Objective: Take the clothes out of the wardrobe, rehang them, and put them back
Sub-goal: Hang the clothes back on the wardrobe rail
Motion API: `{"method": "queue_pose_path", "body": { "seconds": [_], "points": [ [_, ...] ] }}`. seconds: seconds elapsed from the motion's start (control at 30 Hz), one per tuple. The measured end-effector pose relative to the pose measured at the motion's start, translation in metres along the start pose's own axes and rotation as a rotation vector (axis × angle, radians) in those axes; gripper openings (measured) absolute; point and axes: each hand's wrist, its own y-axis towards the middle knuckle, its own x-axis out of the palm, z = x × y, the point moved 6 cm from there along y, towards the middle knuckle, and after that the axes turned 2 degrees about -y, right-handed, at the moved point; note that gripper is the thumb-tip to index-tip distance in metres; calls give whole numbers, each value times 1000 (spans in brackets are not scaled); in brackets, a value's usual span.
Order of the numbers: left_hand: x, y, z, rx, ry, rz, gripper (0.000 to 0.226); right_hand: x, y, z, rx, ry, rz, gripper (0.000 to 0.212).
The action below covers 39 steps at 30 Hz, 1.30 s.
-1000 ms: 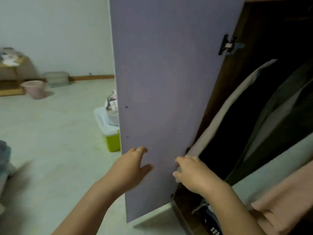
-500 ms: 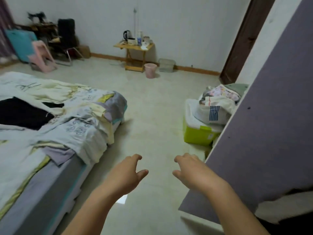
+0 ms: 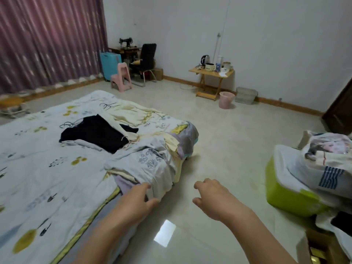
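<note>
Clothes (image 3: 99, 130) lie on bed (image 3: 47, 178); both hands empty

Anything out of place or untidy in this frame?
Yes. A black garment and a cream garment lie crumpled on the bed, not hung. Both hands are empty, and no wardrobe is in view.

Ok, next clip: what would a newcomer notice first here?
Two bare hands, left hand and right hand, reach forward holding nothing. On the left, a bed carries a black garment beside cream clothes; a green box under bags sits right.
</note>
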Motion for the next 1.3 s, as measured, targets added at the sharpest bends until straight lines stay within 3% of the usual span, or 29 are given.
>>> {"method": "queue_pose_path", "body": {
  "seconds": [0.2, 0.43, 0.73, 1.1, 1.3],
  "points": [
    [-44, 49, -40, -88, -28, 33, 38, -13, 75, -38, -58, 0, -28, 40],
    [-55, 115, -65, -201, -107, 20, 52, -26, 165, -39, -138, -41, -55, 39],
    [-71, 212, -57, -343, -173, 101, 51, -70, 298, -19, -273, -132, -47, 42],
    [-116, 322, -74, -394, -233, 167, 51, -114, 437, -41, -373, -194, -80, 36],
    [-155, 408, -97, -369, -214, 158, 49, -137, 511, -50, -331, -197, -59, 38]
  ]
}}
